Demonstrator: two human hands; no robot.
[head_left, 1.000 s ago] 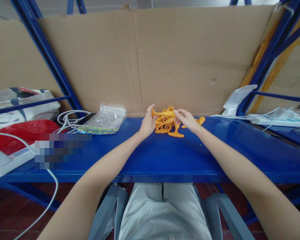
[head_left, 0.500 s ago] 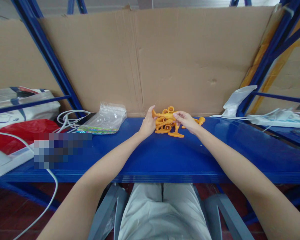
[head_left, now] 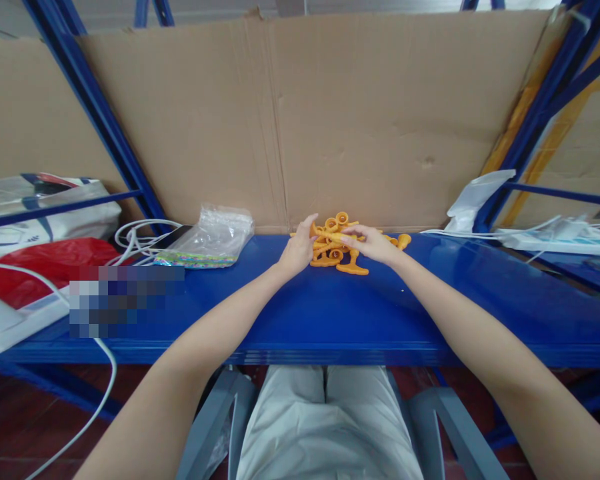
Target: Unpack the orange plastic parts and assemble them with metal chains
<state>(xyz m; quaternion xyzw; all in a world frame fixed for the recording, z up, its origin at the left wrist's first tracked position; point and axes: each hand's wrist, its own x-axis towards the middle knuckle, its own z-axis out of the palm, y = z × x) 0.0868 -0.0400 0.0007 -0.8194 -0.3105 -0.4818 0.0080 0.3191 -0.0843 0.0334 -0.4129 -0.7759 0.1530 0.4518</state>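
A pile of orange plastic pieces (head_left: 336, 255) lies on the blue shelf top (head_left: 330, 313) near the cardboard. Several have round cup-shaped ends; one at the front has a T-shaped bar. My left hand (head_left: 296, 251) is at the pile's left side, closed around the flared end of an orange piece (head_left: 318, 231). A small orange tip pokes out left of that hand. From the right, my right hand (head_left: 374, 245) pinches the orange piece over the pile, its fingers partly covering it. Another cup-ended piece (head_left: 404, 241) lies just beyond my right wrist.
Clear plastic bags (head_left: 220, 233) lie left of the pile. Farther left are white cables (head_left: 135, 237), a red bag (head_left: 55, 263) and a blurred patch. A cardboard sheet (head_left: 370, 120) stands behind. At right are a white packet (head_left: 477, 200) and a power strip (head_left: 560, 237).
My right hand has turned over and its fingers have moved slightly left across the piece. The flared end has shifted a little right and down at my left hand.
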